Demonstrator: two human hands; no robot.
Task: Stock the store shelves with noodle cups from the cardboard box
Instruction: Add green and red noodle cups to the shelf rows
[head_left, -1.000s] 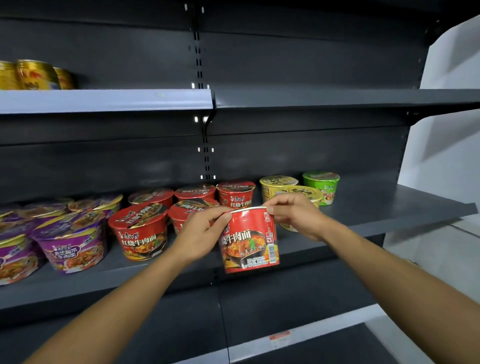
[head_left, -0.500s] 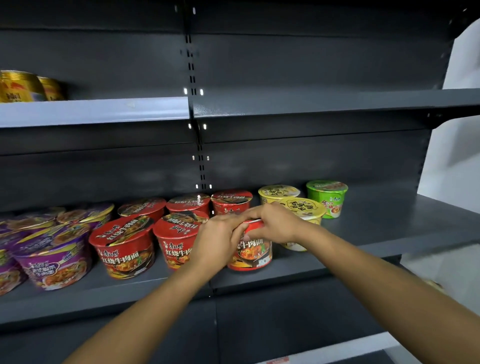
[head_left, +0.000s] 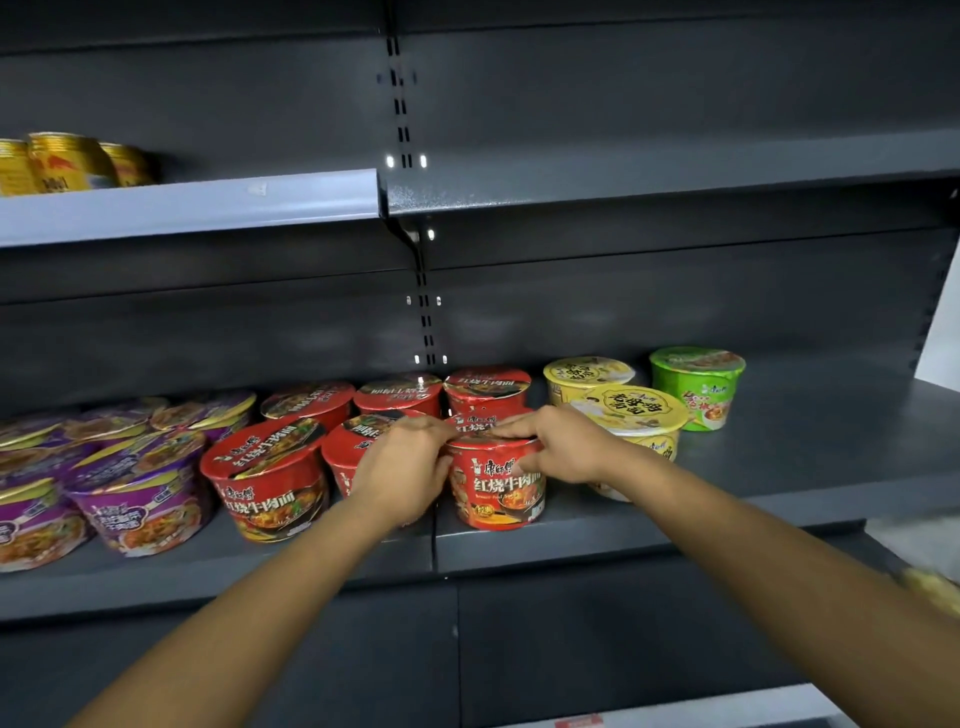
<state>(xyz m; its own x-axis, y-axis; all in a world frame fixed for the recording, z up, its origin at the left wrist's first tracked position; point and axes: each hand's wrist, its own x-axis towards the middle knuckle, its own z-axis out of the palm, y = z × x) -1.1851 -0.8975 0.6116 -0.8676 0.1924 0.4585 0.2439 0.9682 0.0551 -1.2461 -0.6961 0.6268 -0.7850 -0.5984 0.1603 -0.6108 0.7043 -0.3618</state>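
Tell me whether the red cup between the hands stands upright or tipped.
Upright: the cup stands base down on the shelf, lid on top.

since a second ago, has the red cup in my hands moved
Yes: the red noodle cup went up and back, from in front of the shelf to standing on it.

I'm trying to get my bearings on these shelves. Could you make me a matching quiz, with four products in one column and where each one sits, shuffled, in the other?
Things:
1. gold cans
2. purple noodle cups
3. green noodle cup
4. red noodle cup

Places:
A. farthest right on the middle shelf
B. left end of the upper shelf
C. front of the middle shelf, gripped by the left hand and right hand
D. left end of the middle shelf

Pairs: 1-B, 2-D, 3-A, 4-C
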